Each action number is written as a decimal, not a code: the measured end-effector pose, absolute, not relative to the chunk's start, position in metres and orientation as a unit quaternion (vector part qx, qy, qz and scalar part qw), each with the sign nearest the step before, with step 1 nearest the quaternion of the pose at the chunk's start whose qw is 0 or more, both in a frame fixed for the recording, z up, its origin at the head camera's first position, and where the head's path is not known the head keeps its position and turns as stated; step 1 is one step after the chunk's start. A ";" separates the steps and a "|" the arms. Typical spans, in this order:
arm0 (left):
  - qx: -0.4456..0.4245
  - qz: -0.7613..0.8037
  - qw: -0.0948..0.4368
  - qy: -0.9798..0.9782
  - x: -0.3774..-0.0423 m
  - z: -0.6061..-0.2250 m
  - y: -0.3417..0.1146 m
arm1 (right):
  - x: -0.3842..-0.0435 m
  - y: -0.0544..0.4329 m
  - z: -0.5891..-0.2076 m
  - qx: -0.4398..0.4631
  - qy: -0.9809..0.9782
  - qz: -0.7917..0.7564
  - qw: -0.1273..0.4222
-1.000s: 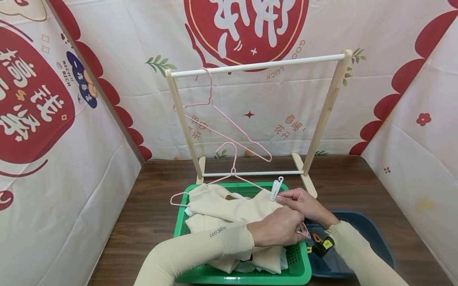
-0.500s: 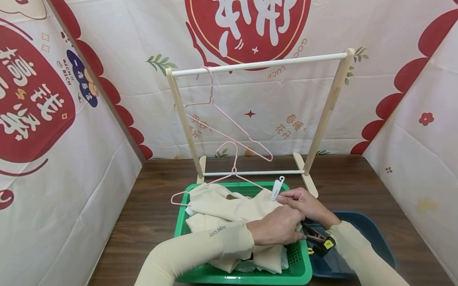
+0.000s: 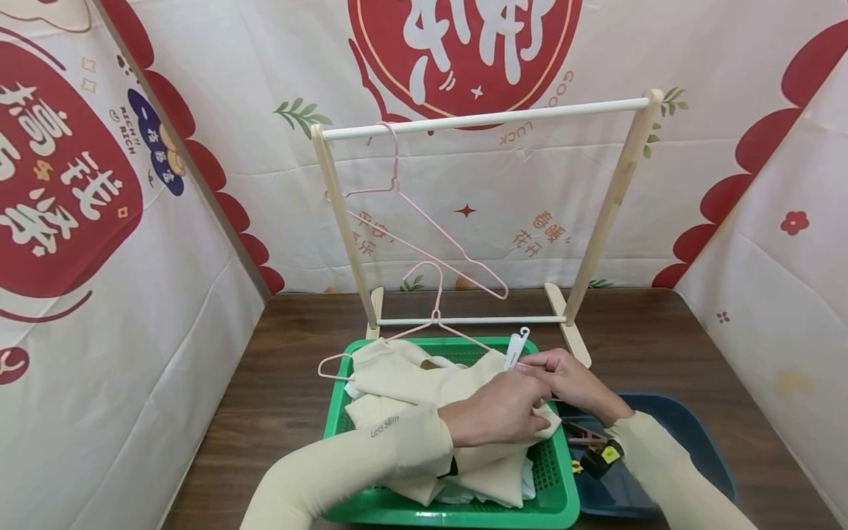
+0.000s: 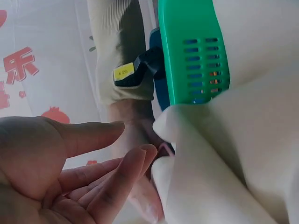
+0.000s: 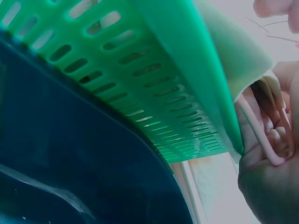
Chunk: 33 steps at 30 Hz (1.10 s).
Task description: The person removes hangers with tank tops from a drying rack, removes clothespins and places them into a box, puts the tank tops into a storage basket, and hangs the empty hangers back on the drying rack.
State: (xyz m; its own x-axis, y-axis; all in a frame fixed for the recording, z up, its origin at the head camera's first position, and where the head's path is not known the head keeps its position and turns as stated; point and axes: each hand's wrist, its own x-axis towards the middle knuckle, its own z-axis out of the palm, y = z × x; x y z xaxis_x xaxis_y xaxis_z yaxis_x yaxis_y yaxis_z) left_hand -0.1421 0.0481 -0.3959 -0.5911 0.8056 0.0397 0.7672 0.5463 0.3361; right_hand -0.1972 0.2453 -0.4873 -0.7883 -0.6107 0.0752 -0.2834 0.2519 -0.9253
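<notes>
A cream knit garment (image 3: 411,386) lies over a green basket (image 3: 563,508), with a pink clothes hanger (image 3: 436,315) inside it. The hanger's hook stands up at the neck, and its left end sticks out at the left. My right hand (image 3: 573,381) is at the garment's right side, its fingers curled round the hanger's right end (image 5: 259,133) in the right wrist view. A white clip (image 3: 516,349) stands just beside those fingertips. Above the garment is my left hand (image 3: 497,414); its thumb and fingers are apart with nothing between them in the left wrist view.
Behind the basket stands a wooden rack (image 3: 612,191) with a white rail; another pink hanger (image 3: 450,234) hangs at its left. A dark blue tray (image 3: 702,456) at the right holds several clips. More folded cloth lies in the basket.
My left hand has moved slightly left and its fingers have loosened. The pink loop seen beside it a second ago no longer shows there. My right hand stays nearly in place.
</notes>
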 end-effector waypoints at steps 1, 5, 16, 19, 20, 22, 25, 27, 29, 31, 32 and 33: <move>0.444 0.163 0.058 0.879 -0.143 -0.395 0.046 | -0.197 0.245 -0.488 -0.289 0.778 -0.538 0.149; 0.422 0.184 0.055 0.886 -0.145 -0.393 0.035 | -0.197 0.245 -0.489 -0.297 0.782 -0.531 0.134; 0.368 0.276 0.031 0.887 -0.154 -0.386 -0.004 | -0.198 0.244 -0.487 -0.294 0.776 -0.537 0.151; 0.352 0.298 0.026 0.887 -0.155 -0.387 -0.016 | -0.198 0.243 -0.486 -0.290 0.770 -0.546 0.156; 0.345 0.306 0.025 0.887 -0.155 -0.388 -0.020 | -0.198 0.243 -0.486 -0.287 0.771 -0.546 0.156; 0.332 0.320 0.022 0.887 -0.156 -0.388 -0.028 | -0.198 0.243 -0.486 -0.281 0.773 -0.547 0.154; 0.312 0.341 0.015 0.887 -0.156 -0.388 -0.040 | -0.197 0.243 -0.486 -0.276 0.770 -0.553 0.159; 0.301 0.359 0.005 0.884 -0.157 -0.386 -0.049 | -0.198 0.243 -0.487 -0.279 0.764 -0.559 0.160; 0.284 0.378 -0.006 0.881 -0.159 -0.383 -0.058 | -0.198 0.243 -0.487 -0.281 0.759 -0.564 0.164; 0.267 0.395 -0.021 0.879 -0.161 -0.382 -0.067 | -0.198 0.243 -0.488 -0.284 0.757 -0.565 0.165; 0.260 0.403 -0.028 0.877 -0.163 -0.381 -0.072 | -0.198 0.243 -0.488 -0.285 0.757 -0.565 0.166; 0.250 0.407 -0.033 0.878 -0.164 -0.380 -0.077 | -0.198 0.243 -0.489 -0.285 0.757 -0.564 0.166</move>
